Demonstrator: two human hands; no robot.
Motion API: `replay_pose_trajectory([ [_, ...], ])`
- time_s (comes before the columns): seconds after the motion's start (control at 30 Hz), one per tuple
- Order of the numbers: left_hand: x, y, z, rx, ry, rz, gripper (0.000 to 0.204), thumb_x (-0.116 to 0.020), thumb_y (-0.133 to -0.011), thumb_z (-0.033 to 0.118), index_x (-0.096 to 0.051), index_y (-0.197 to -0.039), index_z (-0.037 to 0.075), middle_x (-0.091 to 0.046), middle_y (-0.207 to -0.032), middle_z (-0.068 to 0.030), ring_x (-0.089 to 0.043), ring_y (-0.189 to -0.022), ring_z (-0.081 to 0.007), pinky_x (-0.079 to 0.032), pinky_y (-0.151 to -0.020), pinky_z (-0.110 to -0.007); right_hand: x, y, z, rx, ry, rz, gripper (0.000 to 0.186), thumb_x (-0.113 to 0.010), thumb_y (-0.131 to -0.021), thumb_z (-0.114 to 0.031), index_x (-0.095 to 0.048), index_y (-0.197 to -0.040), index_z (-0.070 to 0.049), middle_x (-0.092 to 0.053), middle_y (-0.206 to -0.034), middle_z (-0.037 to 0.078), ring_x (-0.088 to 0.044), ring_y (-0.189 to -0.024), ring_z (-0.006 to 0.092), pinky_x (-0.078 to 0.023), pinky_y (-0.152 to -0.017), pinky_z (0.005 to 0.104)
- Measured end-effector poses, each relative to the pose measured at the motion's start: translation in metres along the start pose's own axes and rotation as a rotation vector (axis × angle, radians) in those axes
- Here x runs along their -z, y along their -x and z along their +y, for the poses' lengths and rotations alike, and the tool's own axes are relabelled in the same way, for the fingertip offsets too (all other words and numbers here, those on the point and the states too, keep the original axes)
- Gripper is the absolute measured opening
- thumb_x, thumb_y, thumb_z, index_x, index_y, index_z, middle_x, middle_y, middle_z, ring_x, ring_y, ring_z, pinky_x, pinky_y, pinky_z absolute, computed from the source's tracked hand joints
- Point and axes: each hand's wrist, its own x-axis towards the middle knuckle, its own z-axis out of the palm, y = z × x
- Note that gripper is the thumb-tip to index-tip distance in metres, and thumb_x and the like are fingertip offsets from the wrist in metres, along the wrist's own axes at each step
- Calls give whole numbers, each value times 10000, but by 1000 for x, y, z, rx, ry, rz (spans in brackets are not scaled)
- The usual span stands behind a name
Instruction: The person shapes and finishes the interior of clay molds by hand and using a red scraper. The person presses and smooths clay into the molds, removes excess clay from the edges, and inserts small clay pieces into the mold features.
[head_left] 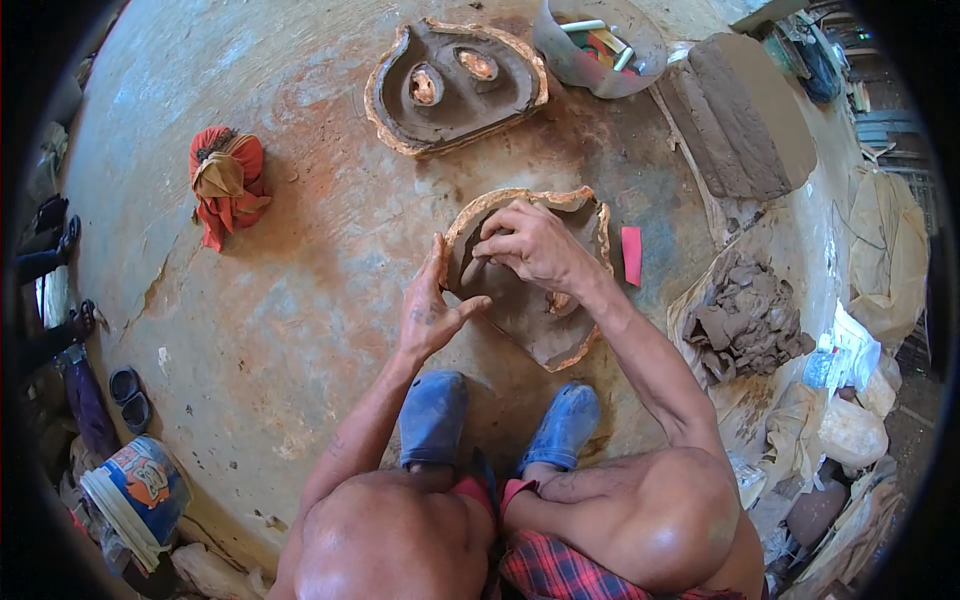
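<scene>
Head view, looking straight down: a person squats on a stained concrete floor, blue clogs planted just below a clay mould. Right hand lies on top of the mould's upper half, fingers curled down and pressing into the wet clay, gripping nothing. Left hand stands edge-on against the mould's left rim, fingers straight and together, thumb stuck out touching the rim. Mould sits dead centre on the floor, between both hands, its pale rim chipped at the top. Just right of it, a small red card. Further up, well apart, a second mould with two oval hollows. Beside that, a tub of tools. Right side: a clay slab and a heap of clay lumps. Over left, a red cloth; lower left, a bucket.
</scene>
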Motion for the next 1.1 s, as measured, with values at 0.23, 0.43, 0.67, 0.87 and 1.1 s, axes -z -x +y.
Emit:
replay_pose_trajectory([
  [0.23, -2, -3, 5, 56, -55, 60, 1160, -973, -746, 308, -312, -1637, -28, -670, -1371, -250, -673, -1245, -323, -536, -1045, -407, -9, -5, 0, 1, 46, -35, 353, -756, -755, -53, -814, -1070, -201, -707, -1129, -7, -625, -1090, 259, -515, -999, 413],
  [0.43, -9, -6, 8, 88, -90, 125, 1003, -942, -781, 246, -411, -1584, -35, -726, -1239, -261, -734, -1125, -338, -575, -950, -419, -16, -6, -6, 15, 47, 5, 380, -741, -731, -14, -804, -1075, -163, -694, -1142, 51, -625, -1101, 302, -556, -968, 403],
  [0.67, -18, -14, 15, 189, -161, 227, 860, -910, -773, 204, -514, -1511, 13, -742, -1195, -267, -753, -1068, -387, -593, -904, -429, -8, -1, -13, -89, -14, 46, 354, -767, -787, 15, -794, -1124, -89, -690, -1133, 105, -650, -1108, 319, -567, -961, 420],
  [0.87, -8, -26, 7, 117, -107, 165, 788, -914, -765, 219, -577, -1447, 15, -753, -1181, -247, -750, -1071, -389, -590, -908, -441, -9, -3, -10, -117, -9, 182, 261, -804, -814, -35, -788, -1074, -19, -719, -1083, 137, -710, -1037, 302, -585, -911, 402],
  [1.1, -16, -33, 3, -32, -303, 271, 707, -910, -771, 249, -631, -1368, -7, -757, -1085, -231, -733, -976, -420, -582, -841, -484, -9, -3, -15, -202, 74, 172, 190, -785, -847, -86, -782, -1025, -19, -712, -1058, 119, -700, -1000, 309, -587, -885, 417],
])
